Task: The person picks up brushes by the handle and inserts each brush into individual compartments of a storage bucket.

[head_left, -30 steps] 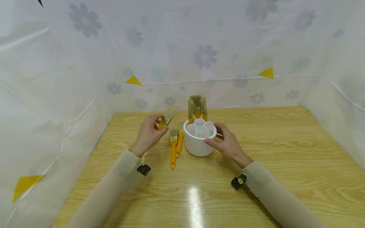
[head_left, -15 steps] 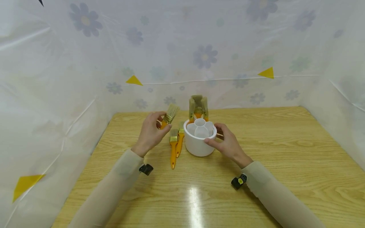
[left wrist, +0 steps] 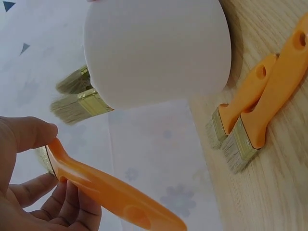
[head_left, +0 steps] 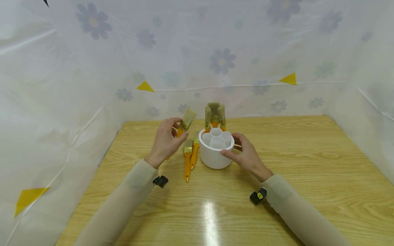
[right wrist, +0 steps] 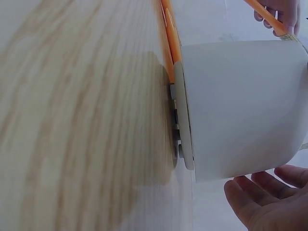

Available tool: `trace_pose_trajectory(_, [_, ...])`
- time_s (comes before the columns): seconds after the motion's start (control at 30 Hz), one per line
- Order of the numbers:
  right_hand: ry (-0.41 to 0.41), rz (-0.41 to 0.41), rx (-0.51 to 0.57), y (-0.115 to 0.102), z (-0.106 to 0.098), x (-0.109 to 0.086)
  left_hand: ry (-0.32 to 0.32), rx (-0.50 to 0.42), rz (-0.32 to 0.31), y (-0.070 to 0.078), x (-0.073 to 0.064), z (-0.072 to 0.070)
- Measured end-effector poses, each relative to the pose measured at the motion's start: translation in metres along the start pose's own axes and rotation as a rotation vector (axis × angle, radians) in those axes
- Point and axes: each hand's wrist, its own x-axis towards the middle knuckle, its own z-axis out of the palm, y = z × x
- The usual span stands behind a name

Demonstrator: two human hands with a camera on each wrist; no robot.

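The left hand (head_left: 165,139) pinches a tilted brush (head_left: 185,124) between its fingers, bristles up; to the right of those fingers, the right hand (head_left: 245,154) curls its own round the white holder (head_left: 214,159). A light, steady grip there suits best, with the tilted brush's lower end clear of the two loose brushes (head_left: 187,164) between the hands.

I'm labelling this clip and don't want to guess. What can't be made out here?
- Head view: the handles of the upright brushes, mostly hidden by the white holder.
- Left wrist view: most bristles of the held brush, behind the left hand.
- Left wrist view: the handle tip of one lying brush, cut off by the right edge.
- Right wrist view: the dark parts under the holder, too small and shadowed to identify.
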Motion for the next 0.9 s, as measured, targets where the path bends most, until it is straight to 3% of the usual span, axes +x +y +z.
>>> trace_pose_trajectory(0.57, [-0.008, -0.001, 0.002, -0.001, 0.0, -0.001, 0.009, -0.023, 0.019, 0.016, 0.011, 0.004])
trace_pose_trajectory(0.9, [-0.011, -0.008, 0.003, 0.0, 0.0, -0.001, 0.014, -0.081, 0.008, 0.026, 0.016, 0.006])
